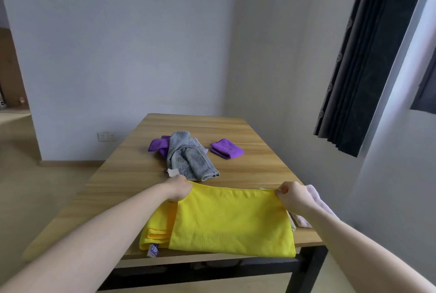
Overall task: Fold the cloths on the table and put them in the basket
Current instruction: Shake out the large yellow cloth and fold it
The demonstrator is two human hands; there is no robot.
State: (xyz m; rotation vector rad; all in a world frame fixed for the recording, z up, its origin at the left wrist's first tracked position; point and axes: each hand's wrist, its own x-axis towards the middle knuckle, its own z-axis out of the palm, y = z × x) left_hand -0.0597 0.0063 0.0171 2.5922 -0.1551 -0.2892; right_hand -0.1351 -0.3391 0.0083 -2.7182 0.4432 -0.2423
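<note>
Yellow cloth point(232, 222) lies at the near edge of the wooden table point(132, 170), its far corners pinched by the left hand point(178, 190) and right hand point(293, 196). Just right of it lies a pale pink cloth point(316, 200). Beyond it sits a crumpled grey cloth point(191, 156) over a purple cloth point(158, 144); farther right, a folded purple cloth point(227, 148).
</note>
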